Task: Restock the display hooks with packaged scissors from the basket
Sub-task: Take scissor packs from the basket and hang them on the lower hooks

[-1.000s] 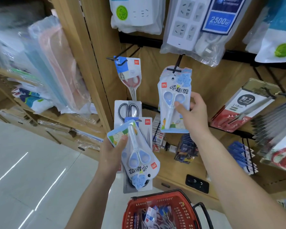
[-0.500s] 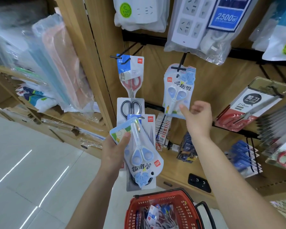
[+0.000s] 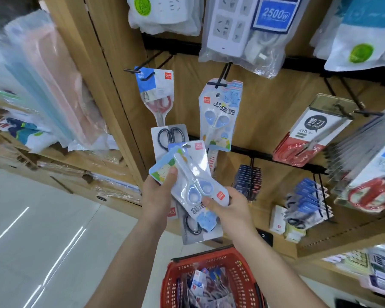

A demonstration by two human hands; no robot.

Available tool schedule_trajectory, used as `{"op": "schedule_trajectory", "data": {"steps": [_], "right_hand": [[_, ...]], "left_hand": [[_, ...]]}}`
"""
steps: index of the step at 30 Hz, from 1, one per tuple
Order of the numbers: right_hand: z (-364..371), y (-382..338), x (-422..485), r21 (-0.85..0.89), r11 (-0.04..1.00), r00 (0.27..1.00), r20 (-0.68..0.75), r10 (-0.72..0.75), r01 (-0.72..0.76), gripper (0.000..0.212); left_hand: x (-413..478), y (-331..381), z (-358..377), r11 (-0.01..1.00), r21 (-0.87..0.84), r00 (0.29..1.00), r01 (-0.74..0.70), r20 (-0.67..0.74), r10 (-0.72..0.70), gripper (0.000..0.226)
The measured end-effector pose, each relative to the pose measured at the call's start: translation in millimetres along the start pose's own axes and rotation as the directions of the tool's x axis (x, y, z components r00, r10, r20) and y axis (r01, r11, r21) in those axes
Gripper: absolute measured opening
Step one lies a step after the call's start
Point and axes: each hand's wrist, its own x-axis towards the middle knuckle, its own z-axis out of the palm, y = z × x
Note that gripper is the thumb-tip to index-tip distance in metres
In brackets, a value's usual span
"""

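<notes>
Person's mid-restock: left hand point(image 3: 158, 194) grips a stack point(image 3: 169, 138) of scissor packs in front of the shelf, above the basket point(image 3: 171, 276). Right hand point(image 3: 229, 207) pinches the top blue pack point(image 3: 193, 181) by its tab end. Next it probably needs pulling free, flipping upright, and its hole threading onto the hook point(image 3: 219, 84) with the matching packs.

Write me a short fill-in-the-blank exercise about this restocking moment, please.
1. The left hand and the right hand both hold a scissors pack with ____ handles.
2. The basket beneath them is ____.
3. The power strip bag is labelled ____ W.
Missing words: blue; red; 2500.
</notes>
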Motion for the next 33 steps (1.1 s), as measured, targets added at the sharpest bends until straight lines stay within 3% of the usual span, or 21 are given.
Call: {"op": "schedule_trajectory", "data": {"steps": [4, 9, 12, 17, 26, 33], "right_hand": [[0.5, 6.6, 2.7, 0.099, 0.995, 0.993, -0.115, 0.006, 0.006, 0.017], [5.0, 17.6, 6.3, 0.101, 0.995, 0.984, -0.177, -0.007, 0.025, 0.021], [6.2, 20.1, 6.1, 0.114, 0.993, 0.99, -0.14, -0.023, 0.039, 0.029], [-18.1, 11.3, 11.0, 0.171, 0.985, 0.995, -0.098, -0.013, 0.03, 0.025], [-82.4, -40.9, 24.9, 0.126, 0.972, 0.975, -0.134, -0.18, 0.197, 0.026], [-55.1, -60.3, 32.2, 0.003, 0.972, 0.972, 0.015, -0.235, 0.235, 0.008]], "left_hand": [[-3.4, -4.4, -1.7, 0.999, 0.046, 0.999, -0.011, 0.054, 0.008, 0.038], [-8.1, -11.4, -5.0, 0.997, 0.071, 0.998, -0.022, 0.056, 0.018, 0.036], [-7.5, -12.7, -7.8, 0.995, 0.096, 1.0, -0.024, 0.01, 0.023, 0.034], [-1.1, -4.8, -24.6, 0.992, 0.124, 0.998, -0.027, -0.052, 0.034, 0.022], [4.8, 8.3, -40.7, 0.983, 0.167, 0.985, -0.074, -0.145, 0.099, 0.014], [-10.4, 3.6, -13.8, 0.937, 0.3, 0.98, -0.178, -0.033, 0.197, 0.015]]}}
